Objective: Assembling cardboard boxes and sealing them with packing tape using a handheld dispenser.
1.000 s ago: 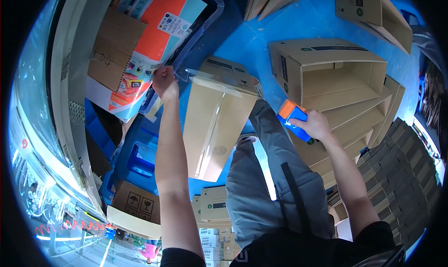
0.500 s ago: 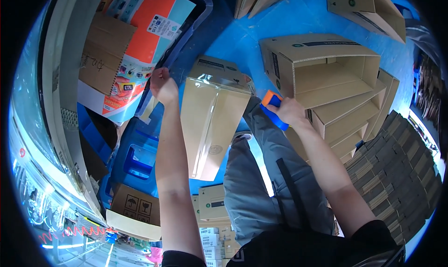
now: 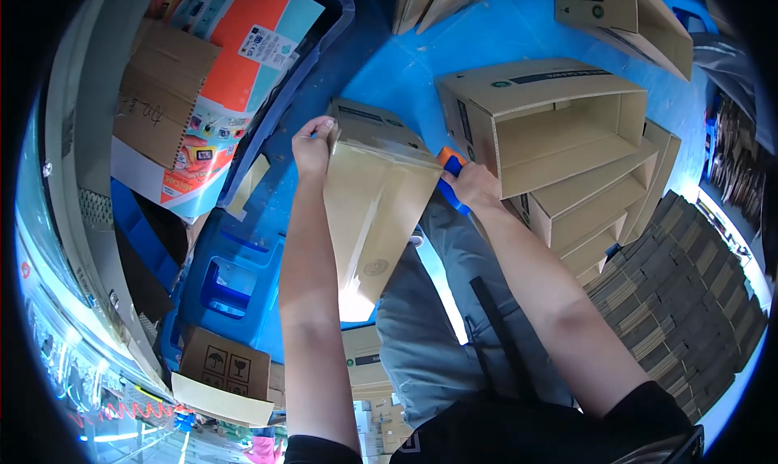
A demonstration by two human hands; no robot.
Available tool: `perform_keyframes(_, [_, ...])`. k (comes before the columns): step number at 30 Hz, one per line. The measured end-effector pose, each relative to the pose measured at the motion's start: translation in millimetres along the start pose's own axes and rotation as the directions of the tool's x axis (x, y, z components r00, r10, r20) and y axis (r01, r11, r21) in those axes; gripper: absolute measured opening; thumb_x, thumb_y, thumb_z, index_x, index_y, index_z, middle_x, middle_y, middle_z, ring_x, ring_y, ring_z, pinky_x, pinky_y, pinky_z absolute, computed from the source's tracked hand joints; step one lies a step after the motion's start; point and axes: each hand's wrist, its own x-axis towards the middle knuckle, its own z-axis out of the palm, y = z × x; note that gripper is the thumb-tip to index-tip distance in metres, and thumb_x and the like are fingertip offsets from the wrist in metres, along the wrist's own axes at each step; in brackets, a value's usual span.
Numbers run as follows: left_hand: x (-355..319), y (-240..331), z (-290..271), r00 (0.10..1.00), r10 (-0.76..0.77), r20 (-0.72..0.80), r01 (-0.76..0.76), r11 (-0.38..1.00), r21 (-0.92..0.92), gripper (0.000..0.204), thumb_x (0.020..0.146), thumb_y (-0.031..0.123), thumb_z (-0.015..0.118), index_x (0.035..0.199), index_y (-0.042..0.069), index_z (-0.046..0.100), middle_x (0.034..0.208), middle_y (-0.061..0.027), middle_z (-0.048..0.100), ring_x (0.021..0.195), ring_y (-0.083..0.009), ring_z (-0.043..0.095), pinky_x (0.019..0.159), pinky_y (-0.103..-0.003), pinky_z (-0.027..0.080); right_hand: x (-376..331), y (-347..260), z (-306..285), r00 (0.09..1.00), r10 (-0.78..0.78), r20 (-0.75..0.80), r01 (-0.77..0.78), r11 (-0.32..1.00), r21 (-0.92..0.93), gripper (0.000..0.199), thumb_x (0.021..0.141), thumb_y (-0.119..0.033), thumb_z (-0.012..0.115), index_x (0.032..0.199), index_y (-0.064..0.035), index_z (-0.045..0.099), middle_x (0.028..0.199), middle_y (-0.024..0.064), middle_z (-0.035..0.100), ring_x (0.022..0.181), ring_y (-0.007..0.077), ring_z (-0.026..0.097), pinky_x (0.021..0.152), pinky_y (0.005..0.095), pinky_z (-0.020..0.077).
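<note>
A brown cardboard box (image 3: 377, 184) stands in front of me, tilted, with clear tape along its middle seam and across its far edge. My left hand (image 3: 314, 145) is at the box's far left corner, its fingers closed against the edge. In my right hand (image 3: 476, 187) is an orange and blue tape dispenser (image 3: 451, 162), held close to the box's right corner. The fingers of that hand wrap round it and hide part of it.
Open cardboard boxes (image 3: 567, 132) lie nested at the right. Stacked flat cardboard (image 3: 681, 277) lies beyond them. On the left are a dark blue bin (image 3: 340, 26) with printed orange packaging (image 3: 235, 59), a blue plastic stool (image 3: 243, 277) and another open carton (image 3: 223, 367).
My left hand has moved right from beside the box onto its corner. My right hand has brought the tape dispenser slightly left, against the box's right side. The view has shifted a little.
</note>
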Motion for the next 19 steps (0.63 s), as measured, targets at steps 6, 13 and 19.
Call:
perform_keyframes(6, [8,-16,-19,0.974,0.184,-0.133,-0.08,0.825,0.559,0.055,0.094,0.046,0.062,0.131,0.005,0.062,0.147,-0.0223,0.046,0.135,-0.0361,0.045,0.111,-0.038,0.035,34,10,29,0.99,0.047,-0.13,-0.03,0.991,0.13,0.075,0.085,-0.07,0.056,0.113,-0.0014,0.068,0.111,0.0231,0.069,0.108,0.0352,0.067,0.091,0.0438,0.0531])
perform_keyframes(13, [-59,23,-12,0.982,0.187,0.033,-0.181,0.871,0.457,0.086,0.09,0.058,0.061,0.142,-0.009,0.043,0.137,-0.0244,0.057,0.124,-0.0366,0.057,0.106,-0.038,0.041,43,61,52,0.983,0.017,-0.183,0.063,0.904,0.423,0.083,0.08,-0.073,0.062,0.102,0.007,0.07,0.107,0.0273,0.069,0.104,0.0372,0.067,0.09,0.0444,0.0518])
perform_keyframes(19, [-47,34,-11,0.997,-0.012,-0.079,0.052,0.846,0.53,0.082,0.086,0.048,0.07,0.152,0.013,0.037,0.134,-0.0222,0.06,0.122,-0.0343,0.059,0.105,-0.039,0.043,10,67,55,0.999,0.037,-0.038,-0.015,0.888,0.46,0.082,0.079,-0.072,0.063,0.106,0.0056,0.071,0.11,0.0271,0.069,0.108,0.0357,0.066,0.097,0.0429,0.0483])
